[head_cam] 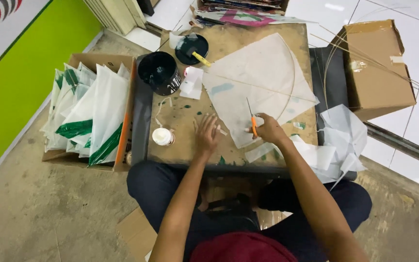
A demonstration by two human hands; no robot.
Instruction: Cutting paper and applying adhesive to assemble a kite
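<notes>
The right hand (269, 129) gripped an orange cutter (253, 123) on the kite (260, 82); the left hand (206, 134) lay flat, fingers spread, on the bench (180, 145). A black pot (160, 72) stood beyond it, and a brown box (377, 68) lay far right.

The right hand (267, 129) grips an orange-handled pair of scissors (252, 119), blades pointing up over a white diamond-shaped paper kite (263, 73) braced with thin bamboo sticks on a low, paint-stained wooden board (180, 116). The left hand (206, 133) lies flat on the board, fingers spread beside a small white paper strip (221, 130). A black paint tub (160, 73) stands at the board's left, beside an open cardboard box (124, 97) of folded white-and-green kites.
</notes>
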